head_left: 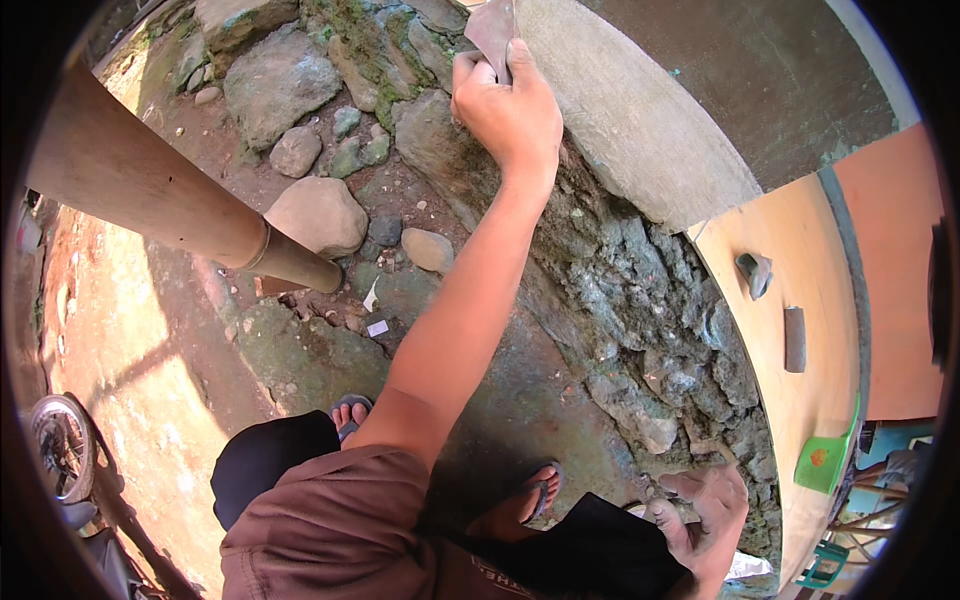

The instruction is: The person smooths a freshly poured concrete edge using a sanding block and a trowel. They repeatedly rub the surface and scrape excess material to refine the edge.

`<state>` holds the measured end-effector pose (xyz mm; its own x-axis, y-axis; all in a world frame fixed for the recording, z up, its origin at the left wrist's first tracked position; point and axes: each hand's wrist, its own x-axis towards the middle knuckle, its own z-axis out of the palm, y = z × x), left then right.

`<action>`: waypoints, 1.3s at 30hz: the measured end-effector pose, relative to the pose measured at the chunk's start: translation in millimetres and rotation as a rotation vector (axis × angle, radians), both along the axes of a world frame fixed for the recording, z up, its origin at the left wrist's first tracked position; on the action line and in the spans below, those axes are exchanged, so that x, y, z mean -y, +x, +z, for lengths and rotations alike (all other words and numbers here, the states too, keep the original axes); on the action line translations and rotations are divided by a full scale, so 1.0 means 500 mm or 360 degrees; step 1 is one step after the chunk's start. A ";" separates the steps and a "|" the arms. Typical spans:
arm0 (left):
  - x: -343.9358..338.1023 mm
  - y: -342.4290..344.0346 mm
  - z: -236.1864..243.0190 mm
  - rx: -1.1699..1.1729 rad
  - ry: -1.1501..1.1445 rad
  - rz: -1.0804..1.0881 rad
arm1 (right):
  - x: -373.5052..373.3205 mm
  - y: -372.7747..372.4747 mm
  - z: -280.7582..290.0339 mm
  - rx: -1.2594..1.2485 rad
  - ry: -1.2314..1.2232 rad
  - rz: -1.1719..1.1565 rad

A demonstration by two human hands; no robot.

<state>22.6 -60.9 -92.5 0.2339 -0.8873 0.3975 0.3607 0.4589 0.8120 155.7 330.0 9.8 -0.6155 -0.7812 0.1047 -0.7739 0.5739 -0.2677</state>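
Trowel blade (492, 30), one grey metal piece, is gripped by the left hand (510, 105) and is pressed on the broad rim of the concrete ring (640, 130), at its near edge. One right hand (705, 520) is seen low, below the stone wall (640, 310) under that ring; its fingers are curled, but whether something is held cannot be told. Two sandalled feet (520, 505) are placed on the ground beside the wall. One wooden post (150, 180) leans left of the ring, with open ground between them.

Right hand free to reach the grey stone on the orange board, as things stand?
Probably yes. The right hand rests low on the rock wall, apparently holding nothing, and the grey stone lies uncovered on the orange board on that same side, nothing between them.
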 end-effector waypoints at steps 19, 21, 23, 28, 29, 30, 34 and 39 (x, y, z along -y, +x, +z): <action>0.017 -0.017 0.019 -0.0243 -0.0156 -0.0095 | 0.003 -0.006 0.001 0.0053 0.0004 0.0064; -0.027 -0.006 -0.004 -0.0251 0.0024 -0.0076 | 0.003 -0.004 0.007 0.0004 0.0046 0.0014; -0.046 0.014 -0.030 -0.0106 0.0201 -0.0170 | 0.010 0.008 0.014 0.0077 0.0044 0.0060; -0.023 0.056 -0.054 0.0363 -0.0174 0.0104 | 0.009 0.014 0.017 0.0112 0.0082 0.0112; -0.021 0.064 -0.052 0.0554 -0.0252 0.0341 | 0.008 0.014 0.018 0.0107 0.0093 0.0098; -0.022 0.069 -0.048 0.0743 -0.0329 0.0579 | 0.006 0.013 0.018 0.0101 0.0105 0.0084; -0.029 0.065 -0.040 0.0620 -0.0356 0.0363 | -0.004 0.011 0.013 0.0086 0.0035 0.0102; -0.047 0.054 -0.036 0.0544 -0.0216 0.0291 | -0.002 0.013 0.019 0.0106 0.0049 0.0120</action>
